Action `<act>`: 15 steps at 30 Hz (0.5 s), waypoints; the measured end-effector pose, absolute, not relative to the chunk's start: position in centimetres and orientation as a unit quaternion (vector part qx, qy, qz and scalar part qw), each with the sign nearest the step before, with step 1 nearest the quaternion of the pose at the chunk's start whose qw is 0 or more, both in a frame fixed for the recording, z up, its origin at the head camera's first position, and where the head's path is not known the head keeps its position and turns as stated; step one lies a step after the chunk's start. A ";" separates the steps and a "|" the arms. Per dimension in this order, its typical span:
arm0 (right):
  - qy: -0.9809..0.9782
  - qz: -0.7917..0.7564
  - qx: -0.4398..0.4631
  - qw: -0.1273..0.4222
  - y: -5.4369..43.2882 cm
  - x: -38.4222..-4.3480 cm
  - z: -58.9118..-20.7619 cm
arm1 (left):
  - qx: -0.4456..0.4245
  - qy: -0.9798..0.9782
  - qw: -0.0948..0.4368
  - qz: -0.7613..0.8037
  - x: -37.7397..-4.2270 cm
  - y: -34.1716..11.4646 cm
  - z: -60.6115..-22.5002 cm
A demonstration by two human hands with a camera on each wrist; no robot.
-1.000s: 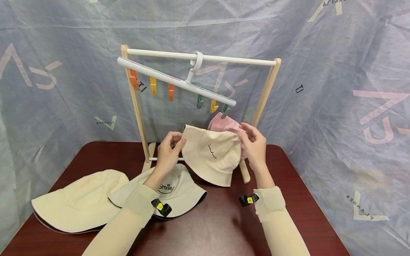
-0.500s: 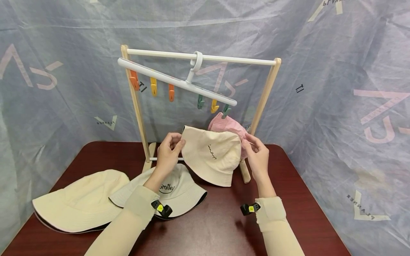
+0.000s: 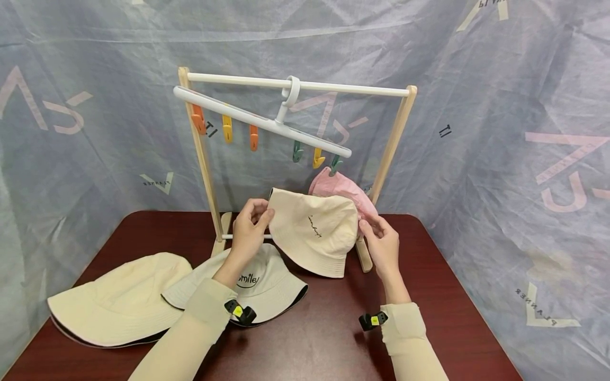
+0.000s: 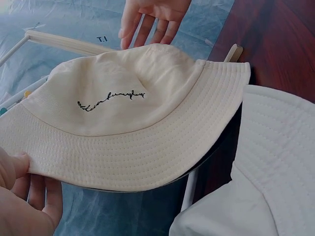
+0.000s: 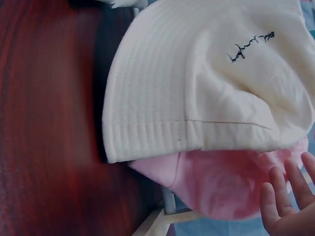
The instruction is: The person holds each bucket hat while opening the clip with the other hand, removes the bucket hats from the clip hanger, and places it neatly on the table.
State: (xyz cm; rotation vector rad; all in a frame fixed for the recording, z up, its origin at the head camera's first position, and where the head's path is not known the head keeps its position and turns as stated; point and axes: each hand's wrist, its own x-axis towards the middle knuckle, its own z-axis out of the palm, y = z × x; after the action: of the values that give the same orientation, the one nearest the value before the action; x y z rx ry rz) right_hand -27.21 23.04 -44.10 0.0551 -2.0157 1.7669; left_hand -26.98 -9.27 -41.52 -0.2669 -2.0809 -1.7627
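Note:
A cream bucket hat (image 3: 310, 227) with dark script on its crown is held up in front of the rack, brim toward the left. My left hand (image 3: 250, 227) pinches its brim edge, thumb on the outside, as the left wrist view also shows. Behind it, a pink bucket hat (image 3: 335, 182) hangs by its edge from the green clip (image 3: 335, 165) at the hanger's low right end; the cream hat hides much of it. My right hand (image 3: 383, 246) is at the pink hat's right side, close to the cream crown. In the right wrist view its fingers (image 5: 278, 189) are extended beside the pink cloth.
A white hanger (image 3: 238, 112) tilts down to the right from the wooden rack's top bar (image 3: 352, 89), with several orange, yellow and green clips below. On the dark red table (image 3: 324, 328) lie a pale hat reading "Smile" (image 3: 271, 288) and a plain cream hat (image 3: 128, 301), partly overlapping.
My right hand has slid down and slightly right along the pink hat's side, uncovering more of its right edge. The left hand and cream hat have barely moved.

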 end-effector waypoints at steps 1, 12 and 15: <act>-0.733 0.641 0.020 0.228 23.0 -27.2 -44.2 | -0.096 -0.745 0.200 -0.629 -27.0 -9.3 -41.6; -0.745 0.636 0.034 0.198 23.0 -26.8 -45.8 | -0.090 -0.738 0.204 -0.637 -26.8 -9.2 -41.8; -0.752 0.632 0.033 0.184 23.0 -26.7 -46.1 | -0.088 -0.735 0.205 -0.641 -26.8 -9.1 -41.8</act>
State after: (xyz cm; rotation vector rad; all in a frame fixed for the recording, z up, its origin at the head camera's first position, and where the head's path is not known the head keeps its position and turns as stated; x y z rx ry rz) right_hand -26.72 23.00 -46.07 0.0921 -2.1196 1.7831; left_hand -26.77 -9.14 -41.84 -0.2450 -2.0481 -1.7867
